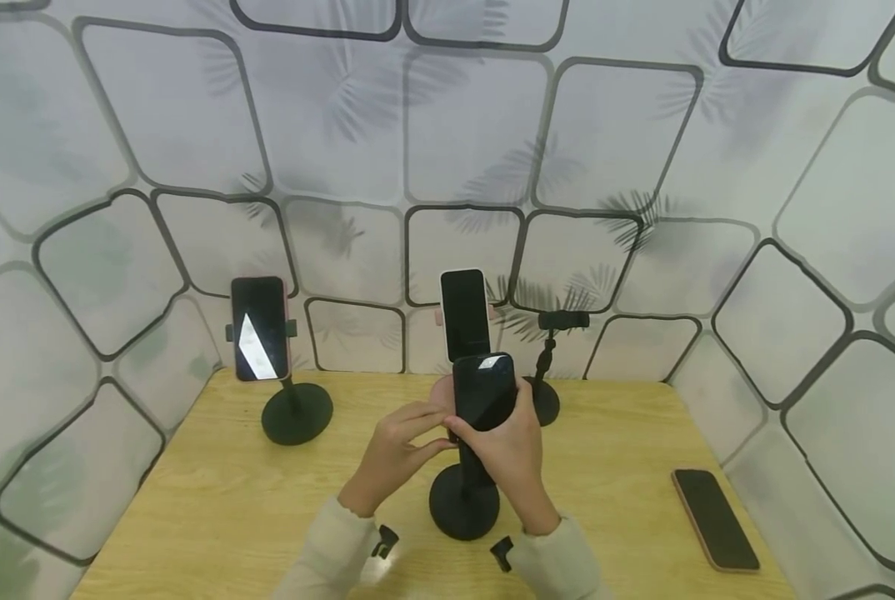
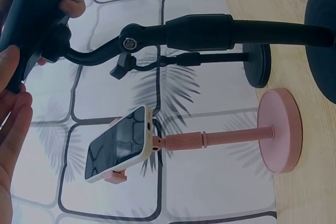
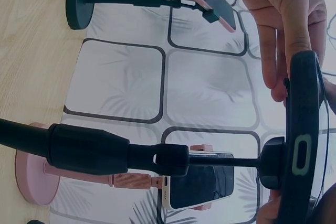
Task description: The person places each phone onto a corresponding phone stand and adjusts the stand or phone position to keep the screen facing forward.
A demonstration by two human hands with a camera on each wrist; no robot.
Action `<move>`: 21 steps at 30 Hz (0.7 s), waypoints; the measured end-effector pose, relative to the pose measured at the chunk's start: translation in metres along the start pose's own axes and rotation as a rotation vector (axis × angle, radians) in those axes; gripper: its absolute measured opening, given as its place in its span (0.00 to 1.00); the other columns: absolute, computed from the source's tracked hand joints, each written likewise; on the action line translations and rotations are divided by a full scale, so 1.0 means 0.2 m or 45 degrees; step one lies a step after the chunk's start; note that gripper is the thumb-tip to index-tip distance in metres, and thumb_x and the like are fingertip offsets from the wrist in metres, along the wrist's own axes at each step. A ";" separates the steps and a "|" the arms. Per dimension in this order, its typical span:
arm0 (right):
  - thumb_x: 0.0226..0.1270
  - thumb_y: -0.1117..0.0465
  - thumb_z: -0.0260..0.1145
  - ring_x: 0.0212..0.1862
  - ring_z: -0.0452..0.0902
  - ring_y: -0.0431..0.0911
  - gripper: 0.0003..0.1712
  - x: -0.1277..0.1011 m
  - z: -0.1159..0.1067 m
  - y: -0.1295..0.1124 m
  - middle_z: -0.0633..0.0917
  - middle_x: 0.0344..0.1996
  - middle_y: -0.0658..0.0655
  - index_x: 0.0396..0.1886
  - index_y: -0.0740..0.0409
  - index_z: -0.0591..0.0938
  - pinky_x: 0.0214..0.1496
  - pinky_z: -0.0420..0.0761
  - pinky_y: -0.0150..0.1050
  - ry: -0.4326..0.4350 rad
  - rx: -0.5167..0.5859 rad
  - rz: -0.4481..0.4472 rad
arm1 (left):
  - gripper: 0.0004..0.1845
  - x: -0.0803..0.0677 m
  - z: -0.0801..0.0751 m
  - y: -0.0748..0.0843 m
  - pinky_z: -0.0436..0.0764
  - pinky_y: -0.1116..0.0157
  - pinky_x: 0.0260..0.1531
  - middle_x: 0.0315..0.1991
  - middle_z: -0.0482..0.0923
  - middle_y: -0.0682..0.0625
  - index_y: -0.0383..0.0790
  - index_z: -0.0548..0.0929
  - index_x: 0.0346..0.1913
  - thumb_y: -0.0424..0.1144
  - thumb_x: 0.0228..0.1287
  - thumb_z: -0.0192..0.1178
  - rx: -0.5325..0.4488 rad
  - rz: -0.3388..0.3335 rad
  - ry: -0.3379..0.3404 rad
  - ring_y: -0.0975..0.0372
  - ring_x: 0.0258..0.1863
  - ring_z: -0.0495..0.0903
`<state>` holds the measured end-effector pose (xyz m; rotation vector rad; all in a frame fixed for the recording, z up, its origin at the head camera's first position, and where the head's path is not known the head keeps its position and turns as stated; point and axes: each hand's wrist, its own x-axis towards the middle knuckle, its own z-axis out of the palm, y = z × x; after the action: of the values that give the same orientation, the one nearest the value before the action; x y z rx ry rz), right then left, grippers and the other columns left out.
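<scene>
Wooden worktop: right hand grips phone on black stand; left hand pinches its edge. Seating in progress; next, centre it in the clamp.

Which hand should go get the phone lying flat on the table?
Probably the right hand. The flat phone lies on the right side of the table, far from the left hand, though both now hold the black phone.

Soft, even, fairly bright light, white glare patch on the upright black phone screen in the left black stand, faint shadows under round bases, strong fisheye bending at head-view edges, near fingers blurred in wrist views.
</scene>
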<state>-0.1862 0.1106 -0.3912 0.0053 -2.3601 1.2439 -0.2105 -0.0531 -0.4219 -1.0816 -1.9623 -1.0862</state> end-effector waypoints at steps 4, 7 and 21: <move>0.36 0.47 0.81 0.45 0.78 0.55 0.54 0.00 0.00 -0.01 0.78 0.49 0.63 0.61 0.65 0.65 0.44 0.79 0.52 0.007 -0.020 0.015 | 0.20 0.00 -0.01 0.00 0.80 0.74 0.47 0.38 0.85 0.46 0.33 0.86 0.40 0.29 0.37 0.74 0.010 -0.003 -0.012 0.58 0.40 0.83; 0.37 0.46 0.80 0.48 0.78 0.57 0.55 -0.01 0.01 -0.02 0.77 0.52 0.64 0.62 0.65 0.64 0.47 0.79 0.54 -0.001 -0.033 0.033 | 0.20 0.00 -0.02 0.00 0.80 0.74 0.47 0.38 0.85 0.45 0.33 0.86 0.40 0.29 0.36 0.74 0.008 -0.012 -0.010 0.58 0.40 0.83; 0.47 0.58 0.77 0.47 0.79 0.54 0.44 -0.01 0.00 0.05 0.79 0.49 0.64 0.61 0.65 0.65 0.47 0.80 0.50 -0.048 0.168 -0.136 | 0.20 0.00 -0.03 -0.04 0.81 0.74 0.43 0.37 0.86 0.41 0.30 0.86 0.39 0.26 0.35 0.73 -0.080 -0.092 0.021 0.53 0.37 0.85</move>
<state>-0.1869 0.1169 -0.3997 0.1966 -2.2731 1.3550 -0.2172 -0.0609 -0.4225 -1.0384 -1.9792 -1.1989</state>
